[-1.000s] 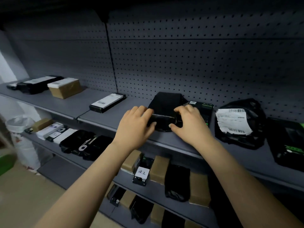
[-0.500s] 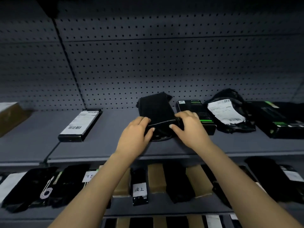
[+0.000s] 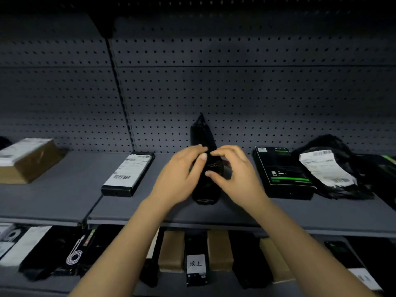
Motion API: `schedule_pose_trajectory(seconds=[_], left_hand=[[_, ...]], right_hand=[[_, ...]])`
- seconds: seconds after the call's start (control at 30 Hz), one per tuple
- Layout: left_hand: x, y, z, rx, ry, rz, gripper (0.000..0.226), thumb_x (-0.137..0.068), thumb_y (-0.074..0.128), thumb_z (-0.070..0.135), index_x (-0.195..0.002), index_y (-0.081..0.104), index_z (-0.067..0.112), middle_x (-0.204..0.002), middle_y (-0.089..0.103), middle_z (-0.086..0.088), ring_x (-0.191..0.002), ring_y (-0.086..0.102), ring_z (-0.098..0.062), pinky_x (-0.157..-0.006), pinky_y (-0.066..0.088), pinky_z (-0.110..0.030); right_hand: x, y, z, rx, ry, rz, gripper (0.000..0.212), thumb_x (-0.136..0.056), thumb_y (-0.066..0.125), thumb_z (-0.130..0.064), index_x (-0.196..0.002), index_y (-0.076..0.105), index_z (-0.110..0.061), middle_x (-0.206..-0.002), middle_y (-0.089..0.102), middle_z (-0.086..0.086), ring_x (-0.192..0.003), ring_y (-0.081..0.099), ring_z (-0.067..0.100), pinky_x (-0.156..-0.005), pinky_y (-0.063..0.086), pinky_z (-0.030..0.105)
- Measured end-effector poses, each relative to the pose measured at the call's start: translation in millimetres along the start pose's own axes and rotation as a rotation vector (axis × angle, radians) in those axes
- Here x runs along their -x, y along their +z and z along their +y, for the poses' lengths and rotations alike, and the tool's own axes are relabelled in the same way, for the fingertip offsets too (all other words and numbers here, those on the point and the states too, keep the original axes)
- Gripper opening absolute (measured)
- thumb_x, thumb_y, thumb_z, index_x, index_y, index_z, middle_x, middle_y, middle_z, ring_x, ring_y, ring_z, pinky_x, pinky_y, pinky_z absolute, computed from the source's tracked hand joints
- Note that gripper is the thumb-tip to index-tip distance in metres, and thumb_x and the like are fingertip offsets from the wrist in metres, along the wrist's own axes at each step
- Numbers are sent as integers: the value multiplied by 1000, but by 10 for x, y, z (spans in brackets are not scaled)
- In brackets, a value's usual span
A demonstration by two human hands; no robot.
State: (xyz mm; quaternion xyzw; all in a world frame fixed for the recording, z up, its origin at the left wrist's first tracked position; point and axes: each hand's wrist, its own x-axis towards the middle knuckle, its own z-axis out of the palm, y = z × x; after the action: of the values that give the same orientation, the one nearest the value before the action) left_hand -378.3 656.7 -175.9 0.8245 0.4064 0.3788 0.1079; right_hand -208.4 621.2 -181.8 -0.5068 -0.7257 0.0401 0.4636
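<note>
Your left grip (image 3: 180, 179) and right grip (image 3: 235, 176) are both clamped on the black pouch (image 3: 206, 190). Fingers and thumbs curl round its middle from either side, and the fingertips nearly meet across it. The pouch stands on end over the upper shelf (image 3: 64, 202), with its peaked top against the pegboard wall (image 3: 235, 93) and its lower end down at the shelf surface. I cannot tell whether it rests there or hangs just clear. The wrapping looks slick and soft, and you are pinching it only at the waist. The likeliest trouble is that it slides down through your fingers, or that whatever is inside shifts and the pouch flops over. Mind your right side too: the black-and-green box (image 3: 280, 170) lies just beside that hand, and a wide swing could knock it into the labelled black bag (image 3: 327, 168) next to it. The long white-labelled box (image 3: 128, 174) on your left lies well apart and looks safe.
</note>
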Motion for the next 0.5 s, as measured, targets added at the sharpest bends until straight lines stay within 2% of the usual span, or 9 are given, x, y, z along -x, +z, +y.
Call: schedule_pose_trajectory(seconds=[0.03,0.1,0.2,0.27,0.3,0.37,0.43,0.5], left_hand=[[-17,-4,-12,-34,6,-23,44,-103,33,46,-132,56,23,-137,55,6,-128,46,-9,-98,36,-21],[2,-14,-46,-69,-15,-23,48,-100,33,53,-128,59,22,-135,56,6,-125,48,-11,-94,36,-21],[86,-54,-94,-54,-80,20,59,-92,36,63,-126,59,20,-131,56,8,-121,49,-7,-91,37,-19],[137,-76,-122,-35,-128,66,56,-88,43,63,-119,59,19,-121,58,8,-112,52,-7,-86,40,-20],[157,-86,-136,-27,-161,92,52,-87,47,62,-113,58,19,-116,58,7,-106,53,-7,-83,41,-21],[189,-105,-157,-5,-230,135,46,-87,54,59,-109,55,19,-110,58,7,-97,52,-6,-75,39,-19],[242,-122,-164,37,-281,146,47,-88,56,55,-121,51,22,-116,56,10,-102,50,-2,-76,37,-16],[316,-120,-175,103,-306,140,50,-91,57,50,-135,44,29,-120,54,16,-109,48,0,-80,37,-11]], right_hand=[[9,24,9,-35,31,16,45,-79,80,-22,-118,60,-12,-117,51,-2,-103,43,-13,-91,30,-2],[21,57,37,-88,151,-5,62,-76,81,-33,-128,52,-15,-121,48,-5,-105,43,-13,-90,35,1],[27,105,88,-107,392,-180,74,-75,75,-53,-137,44,-25,-128,46,-10,-119,46,4,-95,40,17],[13,160,85,-164,507,-295,78,-75,69,-63,-139,41,-29,-135,46,-10,-124,47,10,-98,42,27],[5,194,70,-198,535,-329,80,-75,67,-66,-141,40,-30,-138,46,-9,-123,49,11,-97,45,28],[-6,252,20,-270,534,-346,74,-77,68,-63,-138,43,-31,-131,53,-10,-109,57,4,-85,49,20],[-13,281,-37,-292,515,-307,64,-78,72,-56,-131,49,-30,-119,57,-14,-97,58,-2,-74,48,13],[-8,285,-32,-225,482,-241,65,-72,76,-57,-126,55,-28,-119,60,-11,-102,60,3,-82,51,20]])
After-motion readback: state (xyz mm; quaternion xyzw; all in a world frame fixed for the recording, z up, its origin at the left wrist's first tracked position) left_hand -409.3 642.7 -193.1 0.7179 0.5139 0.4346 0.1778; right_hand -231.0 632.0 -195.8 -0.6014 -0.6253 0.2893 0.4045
